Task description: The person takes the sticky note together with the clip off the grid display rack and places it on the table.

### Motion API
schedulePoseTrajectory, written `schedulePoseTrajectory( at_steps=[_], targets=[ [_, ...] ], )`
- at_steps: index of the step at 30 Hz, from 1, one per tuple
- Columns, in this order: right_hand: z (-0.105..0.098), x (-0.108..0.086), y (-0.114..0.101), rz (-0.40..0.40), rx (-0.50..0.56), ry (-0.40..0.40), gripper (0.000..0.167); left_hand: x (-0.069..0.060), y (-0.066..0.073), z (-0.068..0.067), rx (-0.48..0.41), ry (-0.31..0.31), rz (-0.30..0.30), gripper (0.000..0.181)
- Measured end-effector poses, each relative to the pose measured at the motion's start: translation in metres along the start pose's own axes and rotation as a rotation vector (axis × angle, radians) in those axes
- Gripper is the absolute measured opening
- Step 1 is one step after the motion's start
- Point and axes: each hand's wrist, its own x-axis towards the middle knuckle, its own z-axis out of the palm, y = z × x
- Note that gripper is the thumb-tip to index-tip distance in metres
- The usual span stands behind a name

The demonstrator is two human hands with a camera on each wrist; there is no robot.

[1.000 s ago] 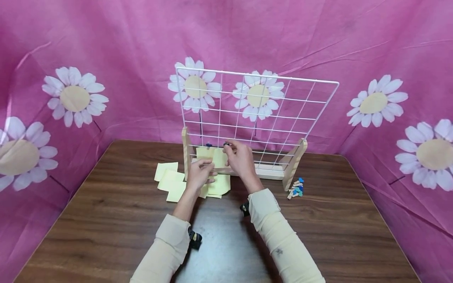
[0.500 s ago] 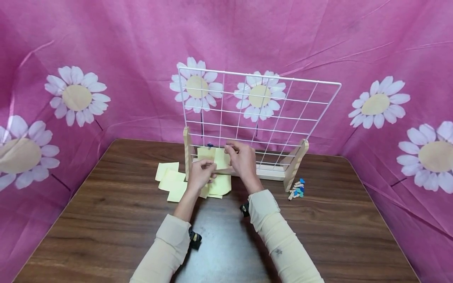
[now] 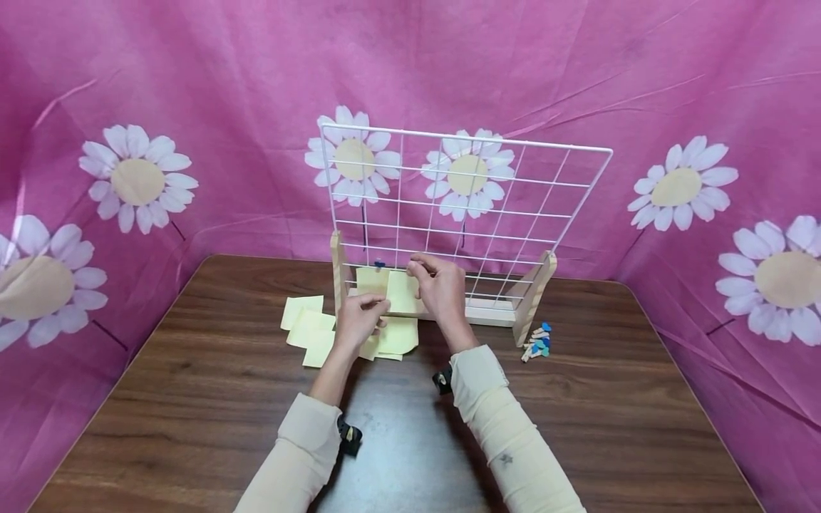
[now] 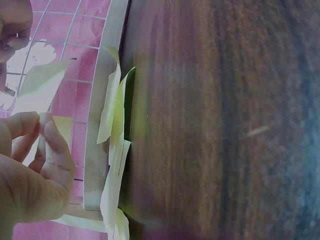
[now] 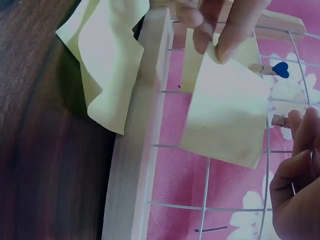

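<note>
My left hand [image 3: 359,318] pinches a yellow sticky note [image 5: 227,110] by its corner, in front of the lower left of a white wire grid [image 3: 467,137]. My right hand [image 3: 444,286] is just right of this note, pinching a small wooden clothespin [image 5: 281,121]. The clothespin's jaws are apart from the note in the right wrist view. Behind the held note, another yellow note [image 3: 372,280] hangs on the grid from a clothespin with a dark blue heart [image 5: 280,69].
Loose yellow notes [image 3: 311,328] lie left of the stand, and more notes [image 3: 399,335] lie before its wooden base [image 3: 490,313]. Several small clothespins with blue and teal hearts [image 3: 539,343] are heaped at the right. Pink flowered cloth [image 3: 256,178] surrounds the brown table [image 3: 596,413].
The held note now shows broader and flatter beside the clipped one. My left hand has shifted slightly left and down; my right hand stays almost in place.
</note>
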Motion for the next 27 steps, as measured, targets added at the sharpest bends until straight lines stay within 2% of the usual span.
schedulePoseTrajectory(
  at_steps=[5, 13, 19, 23, 27],
  targets=[
    [-0.004, -0.002, 0.002, 0.036, 0.044, 0.002, 0.013, -0.002, 0.000, 0.000, -0.010, -0.027, 0.024, 0.021],
    [-0.014, -0.006, 0.003, 0.038, 0.078, -0.024, 0.015, -0.005, -0.001, -0.001, -0.077, -0.046, 0.039, 0.019],
    [-0.022, -0.010, 0.011, 0.040, 0.065, -0.026, 0.015, -0.007, -0.002, -0.002, -0.161, -0.063, 0.028, 0.022],
    [-0.027, -0.013, 0.016, 0.052, 0.079, -0.025, 0.014, -0.009, -0.002, -0.002, -0.174, -0.065, 0.019, 0.021],
    [-0.031, -0.017, 0.017, 0.038, 0.042, -0.005, 0.012, -0.012, -0.006, -0.003, -0.188, -0.083, 0.019, 0.018]
  ],
)
